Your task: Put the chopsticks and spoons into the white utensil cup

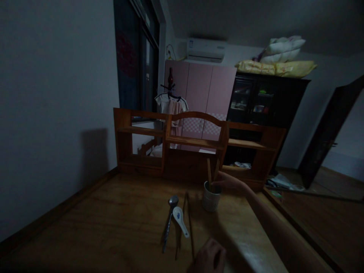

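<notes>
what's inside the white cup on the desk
Two wooden chopsticks stand in the white cup, leaning apart. The right hand is at its rim. Their lower ends and the cup's bottom are hidden by its wall.

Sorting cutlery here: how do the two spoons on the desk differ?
The metal spoon is dark grey, long and slim-handled; the ceramic spoon is white with a blue mark, shorter and broader. The metal spoon lies left of the ceramic spoon. Both lie flat on the wooden desk.

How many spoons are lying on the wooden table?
2. A metal spoon lies left of the white cup, and a white ceramic spoon lies just right of it. The dim light may hide others.
</notes>
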Demonstrator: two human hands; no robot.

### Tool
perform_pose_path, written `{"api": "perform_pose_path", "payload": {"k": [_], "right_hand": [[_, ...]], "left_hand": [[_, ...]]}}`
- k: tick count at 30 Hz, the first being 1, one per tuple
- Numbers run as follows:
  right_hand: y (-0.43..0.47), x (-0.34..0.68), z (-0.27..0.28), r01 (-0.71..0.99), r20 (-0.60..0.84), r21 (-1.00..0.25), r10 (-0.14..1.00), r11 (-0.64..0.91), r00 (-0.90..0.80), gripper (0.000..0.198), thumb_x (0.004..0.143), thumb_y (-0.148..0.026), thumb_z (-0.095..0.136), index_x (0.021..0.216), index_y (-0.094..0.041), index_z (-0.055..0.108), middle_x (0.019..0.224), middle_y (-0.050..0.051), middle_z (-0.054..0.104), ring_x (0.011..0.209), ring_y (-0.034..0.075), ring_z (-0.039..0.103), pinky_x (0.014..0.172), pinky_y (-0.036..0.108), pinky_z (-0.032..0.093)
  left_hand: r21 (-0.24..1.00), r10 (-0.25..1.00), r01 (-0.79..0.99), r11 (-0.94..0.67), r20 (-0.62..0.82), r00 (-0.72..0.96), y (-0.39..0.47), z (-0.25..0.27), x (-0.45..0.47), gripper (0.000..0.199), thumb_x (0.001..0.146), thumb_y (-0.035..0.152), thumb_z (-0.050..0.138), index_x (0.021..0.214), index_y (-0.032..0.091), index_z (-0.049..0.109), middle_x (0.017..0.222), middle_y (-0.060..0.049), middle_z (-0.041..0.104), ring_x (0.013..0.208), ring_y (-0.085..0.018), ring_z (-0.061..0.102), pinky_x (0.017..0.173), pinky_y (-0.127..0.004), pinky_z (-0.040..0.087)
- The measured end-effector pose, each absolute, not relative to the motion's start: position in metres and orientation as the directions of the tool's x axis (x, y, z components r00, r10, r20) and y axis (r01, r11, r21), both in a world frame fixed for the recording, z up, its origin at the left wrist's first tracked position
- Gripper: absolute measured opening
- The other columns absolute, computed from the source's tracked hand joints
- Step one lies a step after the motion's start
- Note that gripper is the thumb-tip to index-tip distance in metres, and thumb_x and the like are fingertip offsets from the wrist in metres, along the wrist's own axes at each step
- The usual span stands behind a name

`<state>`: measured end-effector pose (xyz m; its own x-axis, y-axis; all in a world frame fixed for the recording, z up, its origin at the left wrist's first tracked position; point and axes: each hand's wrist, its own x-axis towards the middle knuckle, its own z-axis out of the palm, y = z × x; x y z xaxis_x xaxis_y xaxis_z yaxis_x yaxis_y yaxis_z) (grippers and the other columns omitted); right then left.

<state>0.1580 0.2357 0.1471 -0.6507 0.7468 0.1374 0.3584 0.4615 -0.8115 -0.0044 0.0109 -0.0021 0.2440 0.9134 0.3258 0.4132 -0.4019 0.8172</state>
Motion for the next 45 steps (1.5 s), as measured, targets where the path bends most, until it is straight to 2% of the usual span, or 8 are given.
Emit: {"api": "perform_pose_path", "payload": {"k": [18,21,24,27,30,36,38,45], "right_hand": [[0.228,0.159,0.141,0.466,0.158,-0.723,0.779,0.51,-0.607,0.053,0.085,-0.063,0.062,0.102,-0.013,0.064,0.093,0.008,0.067,0.086,0.025,0.063,0.074,0.034,0.055],[0.223,0.161,0.149,0.494,0.282,-0.676,0.812,0.546,-0.511,0.052,0.09,-0.063,0.054,0.102,-0.013,0.064,0.088,0.009,0.066,0.082,0.026,0.064,0.074,0.037,0.055],[0.209,0.16,0.165,0.524,0.496,-0.613,0.804,0.592,-0.328,0.06,0.092,-0.059,0.051,0.129,-0.012,0.048,0.11,0.015,0.061,0.102,0.031,0.058,0.09,0.047,0.048],[0.17,0.148,0.193,0.568,0.694,-0.516,0.702,0.641,-0.162,0.069,0.094,-0.051,0.056,0.146,-0.017,0.027,0.132,0.018,0.046,0.119,0.033,0.047,0.1,0.051,0.039],[0.115,0.122,0.215,0.624,0.83,-0.265,0.503,0.735,-0.239,0.044,0.102,-0.033,0.047,0.143,-0.022,0.036,0.119,0.011,0.056,0.095,0.024,0.06,0.086,0.038,0.048],[0.068,0.066,0.181,0.669,0.401,0.188,0.565,0.719,-0.721,0.019,0.092,-0.001,0.051,0.099,-0.018,0.057,0.091,0.004,0.059,0.081,0.02,0.06,0.066,0.028,0.046],[0.078,0.055,0.152,0.594,0.271,0.315,0.53,0.74,-0.804,0.021,0.09,0.0,0.054,0.102,-0.017,0.055,0.099,0.006,0.058,0.082,0.021,0.06,0.063,0.03,0.046],[0.113,0.045,0.095,0.461,0.171,0.398,0.429,0.793,-0.887,0.049,0.085,-0.002,0.062,0.129,-0.018,0.045,0.121,0.009,0.053,0.098,0.024,0.056,0.064,0.031,0.05]], "left_hand": [[0.807,0.912,0.433,-0.403,0.316,0.26,0.012,-0.001,-0.006,0.028,0.09,0.022,0.043,0.088,0.017,0.071,0.094,-0.012,0.066,0.087,-0.022,0.064,0.077,-0.03,0.049],[0.814,0.911,0.418,-0.403,0.315,0.264,0.01,0.001,-0.006,0.027,0.09,0.021,0.044,0.088,0.018,0.071,0.094,-0.012,0.066,0.089,-0.022,0.064,0.079,-0.03,0.049],[0.813,0.917,0.431,-0.392,0.31,0.25,0.01,-0.001,-0.006,0.028,0.09,0.02,0.043,0.089,0.018,0.071,0.095,-0.011,0.067,0.09,-0.022,0.064,0.08,-0.03,0.048],[0.816,0.929,0.449,-0.365,0.282,0.241,0.013,-0.007,-0.005,0.024,0.085,0.016,0.048,0.091,0.019,0.071,0.096,-0.011,0.068,0.089,-0.023,0.065,0.078,-0.03,0.048],[0.808,0.932,0.475,-0.348,0.247,0.263,0.014,-0.007,-0.003,0.025,0.087,0.019,0.046,0.09,0.017,0.071,0.094,-0.012,0.068,0.087,-0.023,0.066,0.076,-0.031,0.049],[0.821,0.943,0.472,-0.321,0.233,0.237,0.005,0.009,-0.003,0.029,0.092,0.023,0.041,0.087,0.019,0.069,0.095,-0.01,0.067,0.087,-0.021,0.064,0.078,-0.03,0.047],[0.831,0.951,0.467,-0.302,0.226,0.212,0.005,0.008,-0.003,0.027,0.091,0.024,0.043,0.084,0.02,0.069,0.093,-0.009,0.067,0.085,-0.021,0.064,0.077,-0.03,0.047],[0.848,0.97,0.473,-0.239,0.192,0.147,0.002,0.003,-0.004,0.028,0.084,0.017,0.05,0.099,0.024,0.072,0.107,-0.008,0.069,0.097,-0.023,0.063,0.086,-0.029,0.047]]}}
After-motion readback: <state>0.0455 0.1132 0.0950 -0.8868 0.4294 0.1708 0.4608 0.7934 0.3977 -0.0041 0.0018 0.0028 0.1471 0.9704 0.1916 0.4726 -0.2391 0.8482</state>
